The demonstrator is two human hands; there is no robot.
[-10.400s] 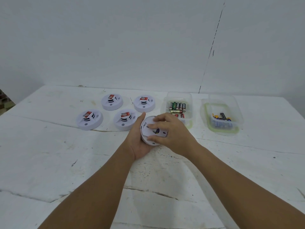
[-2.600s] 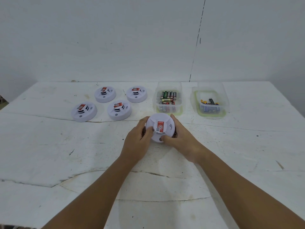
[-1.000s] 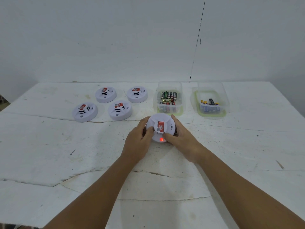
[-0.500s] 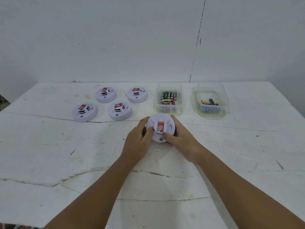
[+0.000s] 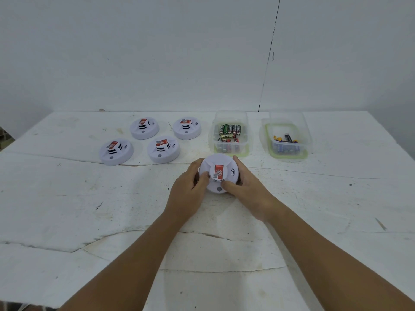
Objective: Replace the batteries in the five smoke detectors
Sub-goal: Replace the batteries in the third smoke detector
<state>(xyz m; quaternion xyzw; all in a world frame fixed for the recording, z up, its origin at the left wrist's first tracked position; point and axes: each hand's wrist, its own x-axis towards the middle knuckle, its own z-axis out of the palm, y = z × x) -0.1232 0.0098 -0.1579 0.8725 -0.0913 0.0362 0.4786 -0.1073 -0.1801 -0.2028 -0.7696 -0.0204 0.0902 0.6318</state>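
Two hands, our left hand (image 5: 187, 194) and right hand (image 5: 248, 191), grasp one smoke detector (image 5: 219, 172) with curled fingers at mid-table (image 5: 67, 209). Four more detectors (image 5: 143, 129) and two battery tubs (image 5: 231, 135) sit along its far edge.

You get soft, even, rather dim light with a bluish cast; faint shadows spread under your forearms on the white surface (image 5: 67, 209). Wide-angle bending shows at the edges; focus is sharp.

- Red label with a circled mark and a small QR code on held smoke detector (image 5: 219, 173); wording too small to read.
- Battery (image 5: 228, 136) print illegible.
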